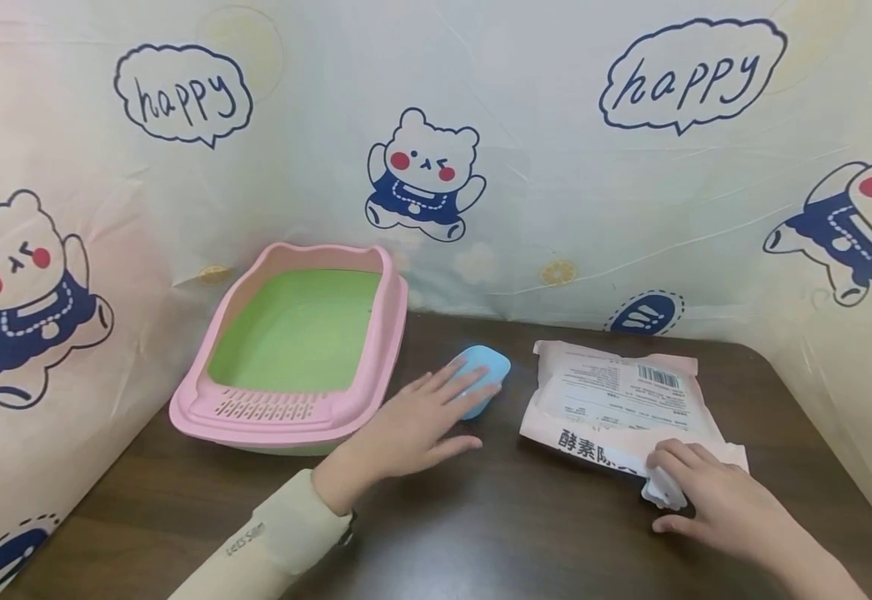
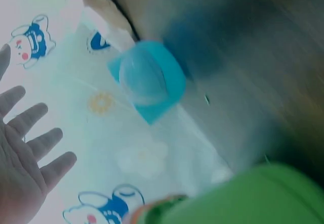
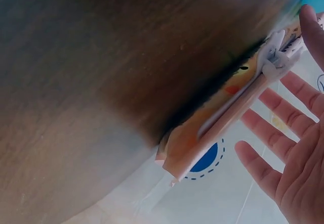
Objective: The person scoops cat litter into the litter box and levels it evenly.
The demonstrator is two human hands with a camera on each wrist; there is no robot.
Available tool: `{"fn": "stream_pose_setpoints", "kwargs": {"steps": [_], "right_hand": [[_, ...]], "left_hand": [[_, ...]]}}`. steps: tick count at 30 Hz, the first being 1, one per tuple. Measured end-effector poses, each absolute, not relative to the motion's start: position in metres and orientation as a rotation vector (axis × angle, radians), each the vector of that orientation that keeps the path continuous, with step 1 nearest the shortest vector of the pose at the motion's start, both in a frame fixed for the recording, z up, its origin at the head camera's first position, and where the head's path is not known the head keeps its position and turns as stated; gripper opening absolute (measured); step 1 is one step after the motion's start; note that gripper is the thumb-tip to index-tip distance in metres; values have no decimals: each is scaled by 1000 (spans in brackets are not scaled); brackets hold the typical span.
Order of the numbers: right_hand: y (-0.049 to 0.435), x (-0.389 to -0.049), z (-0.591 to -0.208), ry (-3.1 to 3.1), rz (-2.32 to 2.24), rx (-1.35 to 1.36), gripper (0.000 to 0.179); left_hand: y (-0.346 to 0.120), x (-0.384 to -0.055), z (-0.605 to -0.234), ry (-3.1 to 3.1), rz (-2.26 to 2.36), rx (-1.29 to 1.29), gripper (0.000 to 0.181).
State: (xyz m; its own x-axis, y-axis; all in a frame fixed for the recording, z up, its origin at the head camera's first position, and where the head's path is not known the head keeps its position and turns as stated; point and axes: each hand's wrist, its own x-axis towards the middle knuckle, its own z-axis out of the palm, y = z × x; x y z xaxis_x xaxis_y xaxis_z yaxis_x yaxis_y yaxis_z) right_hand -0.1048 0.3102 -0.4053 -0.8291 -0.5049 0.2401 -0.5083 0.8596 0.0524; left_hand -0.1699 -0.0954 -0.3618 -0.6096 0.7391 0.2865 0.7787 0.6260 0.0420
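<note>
My left hand (image 1: 424,425) is spread with its fingers above a light blue, rounded object (image 1: 487,360). In the left wrist view that object (image 2: 174,77) carries a pale, see-through dome, and the fingers of the left hand (image 2: 23,168) stand apart from it. At the right, my right hand (image 1: 732,500) is beside a pink and white printed bag (image 1: 608,387). A white scalloped clip (image 1: 663,492) sits on the bag's near edge by the fingers. Seen from the right wrist, the right hand's (image 3: 304,158) fingers are extended, with no grip on the clip (image 3: 276,67).
A pink-rimmed litter box (image 1: 331,417) with a green inside stands at the left, against the cloth. Printed cloth (image 1: 526,208) with bears surrounds the dark wooden table (image 1: 481,525) at the back and sides.
</note>
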Motion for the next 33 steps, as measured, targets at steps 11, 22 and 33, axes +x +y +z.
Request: {"fn": "stream_pose_setpoints", "kwargs": {"steps": [11, 22, 33], "right_hand": [[308, -108, -409, -2761, -4, 802, 56], [308, -110, -409, -2740, -1, 807, 50], [309, -111, -405, -2822, 47, 757, 48]], "left_hand": [[-60, -169, -369, -2605, -165, -1449, 51], [-28, -173, -372, -2681, -129, -1470, 51], [1, -175, -383, -2775, -42, -1442, 50]]}}
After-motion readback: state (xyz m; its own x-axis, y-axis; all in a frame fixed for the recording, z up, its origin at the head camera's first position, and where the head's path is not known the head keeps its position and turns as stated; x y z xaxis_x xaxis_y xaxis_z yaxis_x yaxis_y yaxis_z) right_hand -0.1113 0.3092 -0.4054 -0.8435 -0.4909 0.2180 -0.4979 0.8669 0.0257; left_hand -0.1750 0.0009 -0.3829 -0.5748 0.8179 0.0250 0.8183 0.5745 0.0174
